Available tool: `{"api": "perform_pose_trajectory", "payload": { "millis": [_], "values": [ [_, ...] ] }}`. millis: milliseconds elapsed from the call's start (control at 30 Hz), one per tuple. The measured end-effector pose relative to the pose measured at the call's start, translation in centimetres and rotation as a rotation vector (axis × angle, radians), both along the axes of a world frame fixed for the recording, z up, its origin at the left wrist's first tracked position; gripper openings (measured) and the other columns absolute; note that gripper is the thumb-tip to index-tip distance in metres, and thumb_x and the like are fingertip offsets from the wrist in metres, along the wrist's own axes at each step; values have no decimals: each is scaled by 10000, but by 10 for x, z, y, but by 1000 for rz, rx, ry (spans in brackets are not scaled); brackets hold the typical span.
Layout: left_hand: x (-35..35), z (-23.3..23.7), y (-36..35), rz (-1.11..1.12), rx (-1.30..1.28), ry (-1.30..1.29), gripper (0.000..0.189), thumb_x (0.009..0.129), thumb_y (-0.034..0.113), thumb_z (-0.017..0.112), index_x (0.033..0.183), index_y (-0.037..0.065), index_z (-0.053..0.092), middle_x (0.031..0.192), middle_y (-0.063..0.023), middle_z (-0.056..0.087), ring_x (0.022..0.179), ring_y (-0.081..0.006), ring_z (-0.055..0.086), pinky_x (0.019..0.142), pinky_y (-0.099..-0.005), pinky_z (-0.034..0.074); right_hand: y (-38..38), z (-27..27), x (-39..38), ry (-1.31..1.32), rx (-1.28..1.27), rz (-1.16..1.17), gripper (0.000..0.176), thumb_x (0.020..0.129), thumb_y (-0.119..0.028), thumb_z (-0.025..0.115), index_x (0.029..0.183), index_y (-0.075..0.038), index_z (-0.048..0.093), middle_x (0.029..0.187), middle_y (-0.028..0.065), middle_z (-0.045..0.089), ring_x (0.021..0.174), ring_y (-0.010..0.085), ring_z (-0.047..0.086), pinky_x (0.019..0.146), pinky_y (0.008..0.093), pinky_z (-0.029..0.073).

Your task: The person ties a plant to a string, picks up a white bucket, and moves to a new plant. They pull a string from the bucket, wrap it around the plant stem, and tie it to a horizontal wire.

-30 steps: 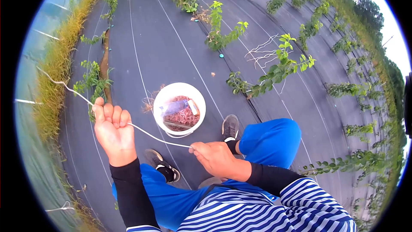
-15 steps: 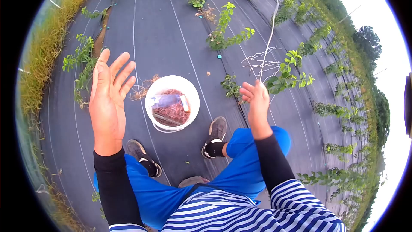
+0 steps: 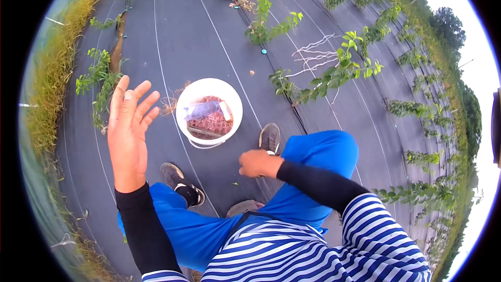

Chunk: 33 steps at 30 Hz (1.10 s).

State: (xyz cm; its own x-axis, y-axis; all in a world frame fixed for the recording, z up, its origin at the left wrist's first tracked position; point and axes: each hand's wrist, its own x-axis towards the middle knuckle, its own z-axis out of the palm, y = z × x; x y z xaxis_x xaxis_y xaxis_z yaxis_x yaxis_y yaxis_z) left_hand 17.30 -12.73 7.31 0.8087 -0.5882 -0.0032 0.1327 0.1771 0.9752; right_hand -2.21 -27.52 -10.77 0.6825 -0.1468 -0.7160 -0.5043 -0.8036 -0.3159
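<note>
Lettering on the pale band at one end of the plastic bottle [image 3: 201,109] is too small to read. The bottle lies on its side in a white bucket [image 3: 206,84], on top of a heap of reddish strands [image 3: 211,125]. Its long axis runs roughly left to right across the bucket, a little tilted, with the banded end toward the right rim. The bucket stands on black ground cloth [image 3: 193,31] just ahead of the person's two dark shoes, the left shoe [image 3: 180,180] nearer the camera and the right shoe [image 3: 270,138] close to the bucket's lower right. The left hand [image 3: 127,136] is raised to the left of the bucket, clear of it, palm spread and fingers fanned wide, holding nothing. The right hand [image 3: 254,163] hangs below and to the right of the bucket, apart from it, beside the blue-trousered knee [image 3: 323,151]. Its fingers are curled in, and whether anything sits inside them cannot be told. Leafy vines [image 3: 334,75] grow in a row to the right, with pale bare twigs [image 3: 313,55] lying beside them, and a strip of grass [image 3: 57,73] edges the cloth on the left
</note>
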Motion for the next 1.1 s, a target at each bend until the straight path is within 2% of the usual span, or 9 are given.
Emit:
{"api": "perform_pose_trajectory", "payload": {
  "millis": [300,333,400,433,667,733,833,933,1100],
  "values": [
    [-10,-1,15,37,124,-45,523,963,274,439,1398,27,285,1202,-137,526,1014,-170,554,874,-287,431,-266,-7,47,-384,-632,-212,234,743,-201,542,832,-21,663,901,185,657,848,358,635,731,443,515],
    [-9,-2,15,56,147,-36,527,962,276,442,1398,27,284,1197,-134,529,1005,-164,554,872,-284,429,-309,-28,39,-431,-866,141,158,707,-170,564,721,-50,666,744,140,666,732,299,662,661,399,528],
    [-9,-3,13,78,181,-33,537,959,273,446,1401,20,276,1181,-125,535,988,-152,555,869,-277,426,-340,-28,34,-159,-741,-51,108,642,-140,593,549,-104,634,473,29,572,505,202,626,570,310,521],
    [-7,-5,12,90,209,-26,548,955,276,453,1402,15,272,1172,-122,538,982,-148,555,864,-270,425,-347,-28,36,-54,-606,-226,117,675,-98,589,634,-43,684,768,162,662,752,336,649,675,399,526],
    [15,-29,-10,117,427,39,650,929,319,489,1430,25,197,1154,-88,518,932,-118,552,820,-227,428,-439,-201,13,-204,-650,-100,215,751,-126,532,876,-37,682,947,205,647,921,357,621,810,424,496],
    [31,-46,-23,136,517,103,669,920,330,507,1436,45,192,1167,-89,515,915,-118,561,806,-227,437,-427,-204,29,-293,-447,-568,288,775,-171,517,1001,-35,631,1024,219,624,973,386,591,852,442,473],
    [52,-60,-24,54,533,197,771,870,367,601,1433,55,176,1177,-160,532,1103,-285,512,965,-440,385,-428,-232,40,-262,-439,-691,301,780,-199,531,1028,-49,608,1027,235,617,982,405,581,864,446,466],
    [72,-83,-23,43,602,212,659,900,302,530,1424,39,228,1167,-107,522,925,-138,575,820,-247,448,-414,-220,54,-128,-490,-625,263,795,-202,531,989,-43,611,1011,218,632,975,366,604,855,447,471],
    [71,-82,-43,1,641,184,747,871,377,595,1408,26,212,1168,-166,536,1053,-283,535,915,-423,421,-473,-223,17,91,-899,-726,258,877,-234,437,1069,-99,544,974,120,656,930,290,645,749,423,483]
  ]
}}
